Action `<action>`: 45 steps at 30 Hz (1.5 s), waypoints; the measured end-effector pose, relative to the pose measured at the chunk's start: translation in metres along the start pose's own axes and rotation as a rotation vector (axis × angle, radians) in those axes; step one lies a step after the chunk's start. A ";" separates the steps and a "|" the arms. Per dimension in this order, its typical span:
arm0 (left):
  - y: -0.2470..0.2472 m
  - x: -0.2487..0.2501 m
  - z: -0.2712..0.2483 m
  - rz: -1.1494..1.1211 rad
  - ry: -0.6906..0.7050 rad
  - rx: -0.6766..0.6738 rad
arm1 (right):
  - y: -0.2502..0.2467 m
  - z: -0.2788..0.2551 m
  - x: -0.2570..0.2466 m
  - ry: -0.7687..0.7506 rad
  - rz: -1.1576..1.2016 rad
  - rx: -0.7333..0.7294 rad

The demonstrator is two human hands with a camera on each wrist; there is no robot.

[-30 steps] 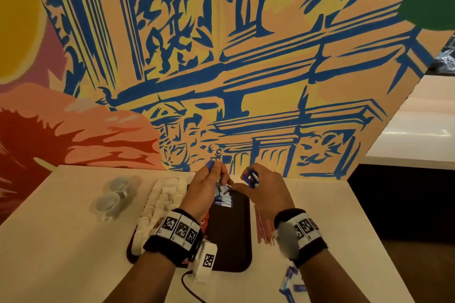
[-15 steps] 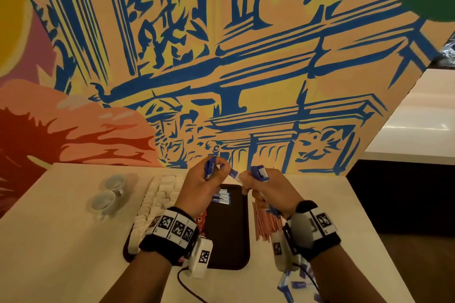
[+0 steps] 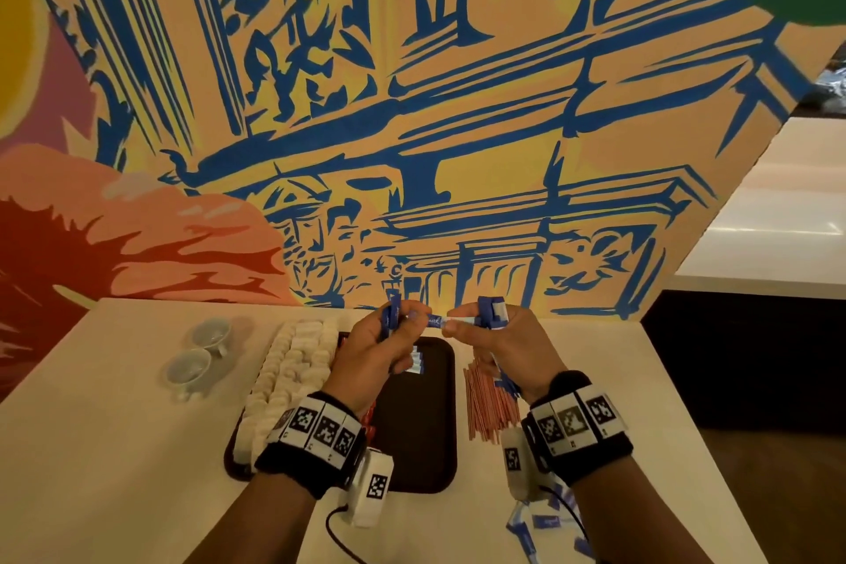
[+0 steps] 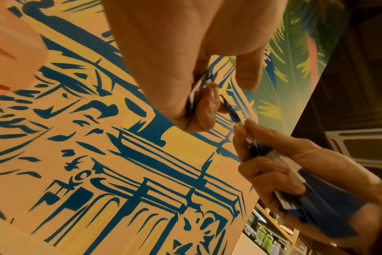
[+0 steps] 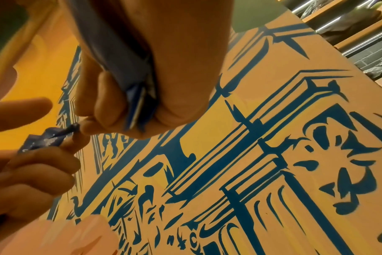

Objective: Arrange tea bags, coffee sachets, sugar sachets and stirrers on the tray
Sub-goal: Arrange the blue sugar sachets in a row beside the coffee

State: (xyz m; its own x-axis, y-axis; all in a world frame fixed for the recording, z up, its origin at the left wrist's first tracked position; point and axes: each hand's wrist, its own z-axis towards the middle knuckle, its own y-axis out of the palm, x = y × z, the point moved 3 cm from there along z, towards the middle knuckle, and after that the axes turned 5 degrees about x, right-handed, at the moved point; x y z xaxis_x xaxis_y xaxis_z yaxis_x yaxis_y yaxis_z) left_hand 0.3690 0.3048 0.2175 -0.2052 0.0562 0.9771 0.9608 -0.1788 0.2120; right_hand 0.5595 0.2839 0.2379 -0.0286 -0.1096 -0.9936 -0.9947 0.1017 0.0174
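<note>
Head view: left hand point(image 3: 375, 348) and right hand point(image 3: 508, 346), raised above dark tray point(image 3: 425, 435) on bench point(image 3: 91, 449), each pinch one end of a blue sachet point(image 3: 435, 321) w/ further blue sachets clenched in both; stirrers point(image 3: 485, 403) right of tray.

tray point(image 3: 425, 467): partly under left hand point(image 3: 373, 357) | sachet print: unreadable

Bare centre of the dark tray point(image 3: 419, 435), open to approach from above. Flanking obstacles: white sachet rows point(image 3: 293, 373) to its left, stirrers point(image 3: 487, 408) just beside its right edge, blue sachets point(image 3: 416, 362) at its far end.
</note>
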 end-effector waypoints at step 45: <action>-0.069 -0.172 0.050 0.333 -0.408 0.007 | 0.027 0.082 0.181 0.261 -0.586 -0.286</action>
State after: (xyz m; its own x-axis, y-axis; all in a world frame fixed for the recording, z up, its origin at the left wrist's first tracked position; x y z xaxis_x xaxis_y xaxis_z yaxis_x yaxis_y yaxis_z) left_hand 0.3478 0.3568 0.0338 0.2000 0.3758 0.9049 0.9629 -0.2460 -0.1107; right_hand 0.5358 0.3474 0.0495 0.5326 -0.3043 -0.7898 -0.8397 -0.3068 -0.4480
